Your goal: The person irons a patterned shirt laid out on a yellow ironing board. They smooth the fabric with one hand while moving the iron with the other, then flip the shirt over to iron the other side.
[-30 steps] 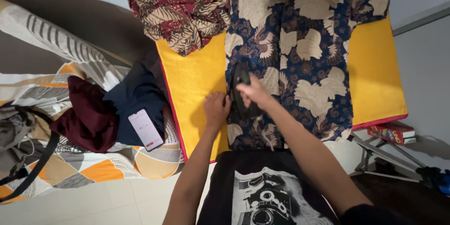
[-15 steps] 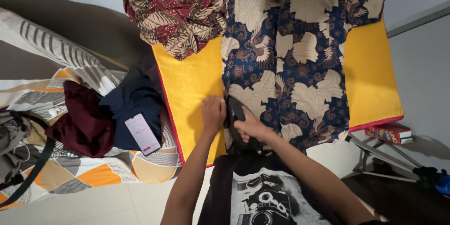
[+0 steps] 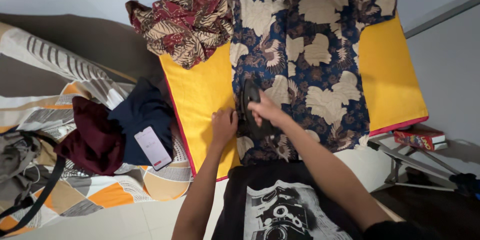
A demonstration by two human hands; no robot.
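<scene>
On the near edge of the shirt, the right hand, fingers clamped, grips the iron, its length pointing far; the left hand, fingers curled, presses the yellow board just left.

Your right hand grips the iron on the navy leaf-print shirt. Just left of that grip, your left hand presses flat at the shirt's edge on the yellow board.

Yellow ironing board: navy leaf-print shirt spread flat, crumpled red patterned garment at corner.
</scene>
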